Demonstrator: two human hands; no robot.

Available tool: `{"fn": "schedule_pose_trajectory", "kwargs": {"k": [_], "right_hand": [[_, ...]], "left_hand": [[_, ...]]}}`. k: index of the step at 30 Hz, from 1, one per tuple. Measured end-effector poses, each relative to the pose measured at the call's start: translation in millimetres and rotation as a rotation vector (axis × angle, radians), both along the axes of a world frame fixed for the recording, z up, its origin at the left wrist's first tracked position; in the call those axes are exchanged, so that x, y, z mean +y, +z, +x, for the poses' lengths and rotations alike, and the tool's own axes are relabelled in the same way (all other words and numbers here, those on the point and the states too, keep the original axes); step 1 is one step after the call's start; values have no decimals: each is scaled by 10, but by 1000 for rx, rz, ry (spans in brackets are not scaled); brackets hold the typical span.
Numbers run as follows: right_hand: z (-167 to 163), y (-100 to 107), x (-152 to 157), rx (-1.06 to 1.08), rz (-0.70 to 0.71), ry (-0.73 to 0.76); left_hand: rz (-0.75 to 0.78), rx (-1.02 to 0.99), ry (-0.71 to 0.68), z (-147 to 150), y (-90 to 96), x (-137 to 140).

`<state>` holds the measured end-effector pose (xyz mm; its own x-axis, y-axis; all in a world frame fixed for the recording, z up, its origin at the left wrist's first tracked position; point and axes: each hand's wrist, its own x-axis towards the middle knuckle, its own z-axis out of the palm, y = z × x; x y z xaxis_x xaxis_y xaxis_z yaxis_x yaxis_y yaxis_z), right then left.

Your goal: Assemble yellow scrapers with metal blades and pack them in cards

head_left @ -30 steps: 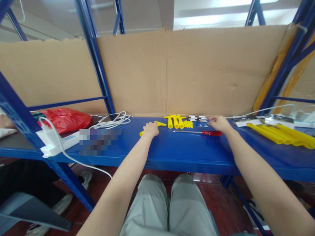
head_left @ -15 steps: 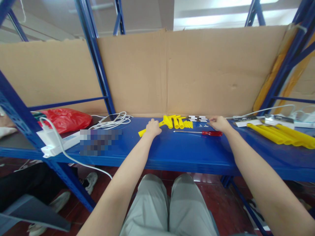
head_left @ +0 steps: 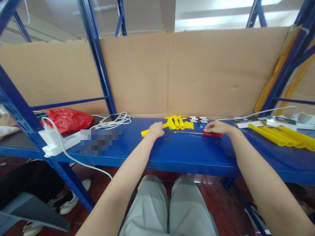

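My left hand [head_left: 156,130] is closed around a yellow plastic handle [head_left: 145,132], whose round end sticks out on the left and a narrower part on the right. My right hand [head_left: 216,127] pinches the front of the red grip of a screwdriver [head_left: 213,134], which lies flat with its metal shaft pointing left. Between the hands, several yellow plastic parts [head_left: 176,123] lie in a row, with small flat yellow pieces [head_left: 188,125] beside them. Black-and-white strips [head_left: 197,119] are behind, and tiny metal screws [head_left: 201,126] lie close to my right fingers.
A white power strip [head_left: 65,141], coiled white cable [head_left: 118,120] and red plastic bag [head_left: 67,119] are on the left. Yellow tubes [head_left: 275,137] and packaged items [head_left: 280,122] lie at right. Cardboard [head_left: 167,75] closes the back of the blue shelf [head_left: 182,154].
My right hand has moved left and nearer, from beside the screws onto the screwdriver's grip. My left hand keeps hold of the yellow handle, and the view has shifted slightly.
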<state>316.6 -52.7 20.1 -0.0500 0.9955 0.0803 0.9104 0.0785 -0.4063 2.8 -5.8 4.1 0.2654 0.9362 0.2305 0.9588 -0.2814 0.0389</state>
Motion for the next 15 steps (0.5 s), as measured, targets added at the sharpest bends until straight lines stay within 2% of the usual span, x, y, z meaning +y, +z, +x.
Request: {"fn": "schedule_pose_trajectory", "kwargs": {"k": [6,15], "right_hand": [[-91,-7,-48,28,-69,98],[-113,-19,-43,-17,-84,13]], "left_hand": [[7,-18,-45,36,-21,-10],[28,-18,-167,54,-7,-37]]}}
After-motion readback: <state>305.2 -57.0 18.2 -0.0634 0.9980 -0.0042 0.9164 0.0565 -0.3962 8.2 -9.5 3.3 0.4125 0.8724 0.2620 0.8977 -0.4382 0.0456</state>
